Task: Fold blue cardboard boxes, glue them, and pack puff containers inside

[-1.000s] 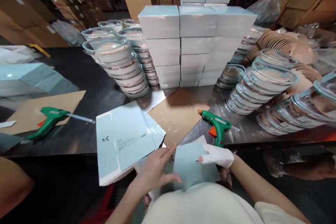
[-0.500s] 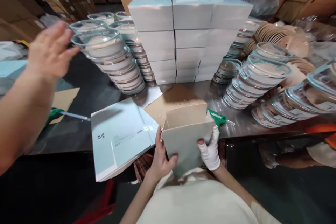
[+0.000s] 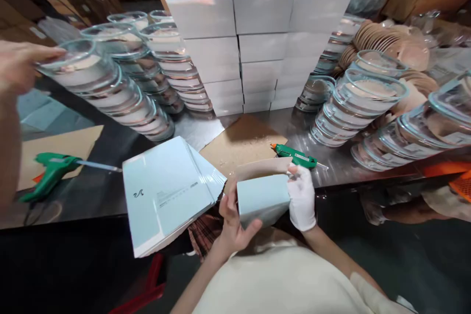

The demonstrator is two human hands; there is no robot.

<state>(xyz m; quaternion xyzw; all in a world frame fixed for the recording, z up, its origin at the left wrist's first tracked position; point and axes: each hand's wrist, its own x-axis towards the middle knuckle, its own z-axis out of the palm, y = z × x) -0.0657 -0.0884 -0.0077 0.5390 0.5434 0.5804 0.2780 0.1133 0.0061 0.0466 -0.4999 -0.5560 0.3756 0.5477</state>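
Note:
Close to my chest I hold a pale blue carton (image 3: 262, 198) that is partly folded into a box, with its brown inside flap standing up. My bare left hand (image 3: 233, 223) grips its left side and underside. My right hand (image 3: 302, 195), in a white glove, grips its right side and the flap. Just beyond the carton a green glue gun (image 3: 294, 155) lies on a brown cardboard sheet (image 3: 241, 143). A pile of flat blue cartons (image 3: 165, 191) lies to the left of my hands at the table's front edge.
A wall of finished blue boxes (image 3: 257, 39) stands at the back. Stacks of clear lidded bowls (image 3: 121, 88) lean to its left, with more stacked bowls (image 3: 368, 103) to its right. Another person's hand (image 3: 22, 66) touches the leftmost stack. A second glue gun (image 3: 51, 176) lies far left.
The flat carton has been opened into a box shape and turned in my hands. The other person's arm came in from the left and now rests on the bowl stack.

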